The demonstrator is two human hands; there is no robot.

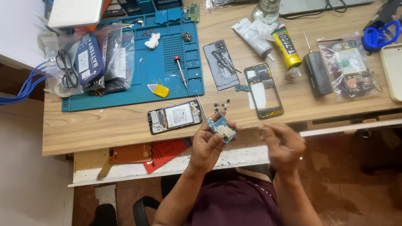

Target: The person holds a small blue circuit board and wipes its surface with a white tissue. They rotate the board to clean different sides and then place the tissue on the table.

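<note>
My left hand [208,146] is raised in front of the desk edge and grips a small blue phone circuit board [222,128] between thumb and fingers. My right hand [283,144] hovers to the right of it, blurred, fingers loosely curled, not touching the board; I cannot tell if it holds anything. Just beyond my left hand an opened phone [175,116] with its battery showing lies on the wooden desk [104,129]. A bare phone frame [264,91] and a grey back cover [220,65] lie further back, with tiny dark parts [222,104] scattered between.
A blue repair mat [138,83] holds a red-tipped screwdriver [181,72] and a yellow pick [158,90]. Bagged batteries [90,58] lie at left, a yellow glue tube [286,50], black block [317,73] and bagged parts [351,67] at right. A lower shelf [125,167] holds red and brown items.
</note>
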